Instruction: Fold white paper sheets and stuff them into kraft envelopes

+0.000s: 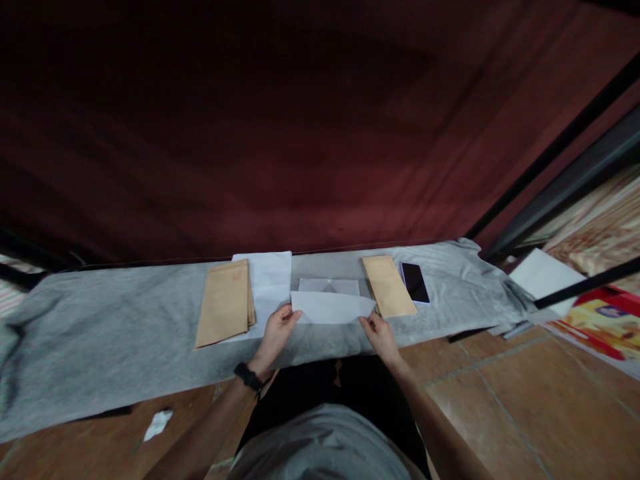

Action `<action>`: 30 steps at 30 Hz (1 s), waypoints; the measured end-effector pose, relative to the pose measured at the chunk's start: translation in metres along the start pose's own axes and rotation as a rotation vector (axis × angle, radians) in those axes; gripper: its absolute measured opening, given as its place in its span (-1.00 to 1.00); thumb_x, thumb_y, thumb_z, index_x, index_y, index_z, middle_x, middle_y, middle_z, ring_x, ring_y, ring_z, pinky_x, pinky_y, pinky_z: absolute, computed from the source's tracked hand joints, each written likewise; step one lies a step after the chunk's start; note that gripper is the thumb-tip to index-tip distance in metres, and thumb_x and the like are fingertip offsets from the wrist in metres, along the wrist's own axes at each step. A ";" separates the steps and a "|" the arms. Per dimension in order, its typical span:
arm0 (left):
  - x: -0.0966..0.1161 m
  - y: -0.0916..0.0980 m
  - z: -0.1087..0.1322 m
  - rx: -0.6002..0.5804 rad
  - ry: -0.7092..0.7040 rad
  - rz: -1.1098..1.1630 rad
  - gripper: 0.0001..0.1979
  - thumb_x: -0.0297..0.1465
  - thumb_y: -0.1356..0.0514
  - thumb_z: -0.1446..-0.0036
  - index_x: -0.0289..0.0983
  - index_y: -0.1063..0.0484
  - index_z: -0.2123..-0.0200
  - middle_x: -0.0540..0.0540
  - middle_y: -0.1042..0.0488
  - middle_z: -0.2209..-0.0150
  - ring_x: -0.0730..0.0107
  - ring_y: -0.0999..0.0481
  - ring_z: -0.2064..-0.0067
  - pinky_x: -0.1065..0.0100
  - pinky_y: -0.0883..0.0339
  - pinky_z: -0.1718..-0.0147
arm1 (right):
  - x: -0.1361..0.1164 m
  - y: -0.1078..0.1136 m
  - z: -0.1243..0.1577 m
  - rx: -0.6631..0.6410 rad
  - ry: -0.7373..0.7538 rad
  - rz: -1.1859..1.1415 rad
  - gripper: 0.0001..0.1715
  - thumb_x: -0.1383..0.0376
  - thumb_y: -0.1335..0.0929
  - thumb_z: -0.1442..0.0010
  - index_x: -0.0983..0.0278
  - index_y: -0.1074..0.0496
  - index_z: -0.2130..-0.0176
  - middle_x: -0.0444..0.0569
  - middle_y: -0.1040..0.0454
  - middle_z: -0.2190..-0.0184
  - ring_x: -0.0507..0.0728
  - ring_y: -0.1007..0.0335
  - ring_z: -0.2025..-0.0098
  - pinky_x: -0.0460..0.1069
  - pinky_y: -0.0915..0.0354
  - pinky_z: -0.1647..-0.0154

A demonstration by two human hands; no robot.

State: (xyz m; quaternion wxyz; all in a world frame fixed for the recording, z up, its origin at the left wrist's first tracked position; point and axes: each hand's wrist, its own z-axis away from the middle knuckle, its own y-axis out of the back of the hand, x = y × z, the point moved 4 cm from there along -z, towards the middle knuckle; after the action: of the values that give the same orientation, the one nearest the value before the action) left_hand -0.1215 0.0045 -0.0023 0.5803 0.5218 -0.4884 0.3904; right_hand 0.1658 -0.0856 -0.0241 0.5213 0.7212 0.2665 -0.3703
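Observation:
A white folded sheet of paper (330, 308) stretches between my two hands, low over the grey cloth. My left hand (280, 328) pinches its left end, and my right hand (379, 333) pinches the right end. Just behind the paper lies a white envelope (345, 287), partly covered by it. To the left, a stack of brown envelopes (224, 300) rests on white paper sheets (273, 280). On the right, beside my right hand, are more brown envelopes (391, 283).
A grey cloth (125, 313) covers the long narrow surface. A dark-screened phone (415, 283) lies right of the brown envelopes. Dark red fabric (320, 133) rises behind. On the tiled floor are a crumpled white scrap (158, 424) and, at right, a red and yellow package (607, 323).

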 end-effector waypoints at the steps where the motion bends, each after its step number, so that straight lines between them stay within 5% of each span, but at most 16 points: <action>1: -0.004 -0.001 -0.003 0.007 0.014 0.019 -0.71 -0.13 -0.24 -0.01 -0.24 -0.40 0.47 0.03 -0.44 0.49 0.40 -0.40 0.40 0.41 -0.29 0.36 | 0.000 -0.002 -0.001 0.016 -0.007 0.001 -0.54 -0.05 -0.25 -0.30 0.24 -0.47 0.33 -0.08 -0.47 0.52 0.12 -0.39 0.46 -0.03 -0.29 0.40; 11: -0.022 -0.006 -0.016 0.037 0.040 -0.043 -0.73 -0.13 -0.19 -0.03 -0.22 -0.31 0.47 0.06 -0.37 0.52 0.42 -0.36 0.44 0.42 -0.22 0.41 | 0.001 -0.009 -0.006 0.054 -0.025 -0.050 -0.49 -0.08 -0.23 -0.26 0.26 -0.42 0.38 -0.10 -0.42 0.53 0.09 -0.33 0.45 -0.05 -0.26 0.40; 17: -0.026 -0.008 -0.026 0.076 0.047 -0.233 -0.82 -0.25 -0.17 -0.09 -0.21 -0.34 0.46 0.08 -0.35 0.55 0.42 -0.36 0.46 0.43 -0.19 0.42 | 0.002 -0.013 -0.013 0.089 -0.056 0.109 -0.54 0.12 -0.24 -0.29 0.30 -0.39 -0.07 -0.03 -0.53 0.39 0.15 -0.47 0.36 -0.01 -0.33 0.32; 20: -0.023 -0.009 -0.027 0.104 0.064 -0.354 -0.93 -0.35 -0.18 -0.13 -0.21 -0.42 0.34 0.05 -0.43 0.49 0.39 -0.42 0.42 0.42 -0.20 0.39 | 0.000 -0.019 -0.015 0.083 -0.065 0.286 -0.44 0.22 -0.22 -0.30 0.31 -0.25 -0.24 0.06 -0.58 0.26 0.20 -0.53 0.27 0.02 -0.37 0.26; 24: -0.016 -0.013 -0.023 0.123 0.099 -0.491 -0.75 -0.40 -0.19 -0.18 -0.24 -0.45 0.05 -0.06 -0.55 0.35 0.29 -0.52 0.35 0.38 -0.22 0.38 | -0.005 -0.027 -0.014 0.041 -0.035 0.496 -0.38 0.31 -0.20 -0.32 0.29 -0.13 -0.34 0.14 -0.56 0.02 0.20 -0.55 0.17 0.01 -0.38 0.19; 30: -0.002 -0.021 -0.015 0.047 0.098 -0.920 -0.60 -0.38 -0.08 -0.33 -0.25 -0.31 -0.20 -0.16 -0.60 0.19 0.20 -0.59 0.21 0.32 -0.33 0.29 | -0.012 -0.027 -0.013 0.041 0.033 0.714 -0.43 0.34 -0.22 -0.32 0.35 -0.23 -0.28 0.19 -0.49 -0.01 0.24 -0.47 0.03 0.08 -0.34 0.01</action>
State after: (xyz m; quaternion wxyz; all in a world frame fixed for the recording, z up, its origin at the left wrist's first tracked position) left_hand -0.0990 0.0161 -0.0091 0.7038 0.6781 -0.1691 0.1274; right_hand 0.1412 -0.0646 -0.0267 0.5989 0.7850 -0.0013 -0.1586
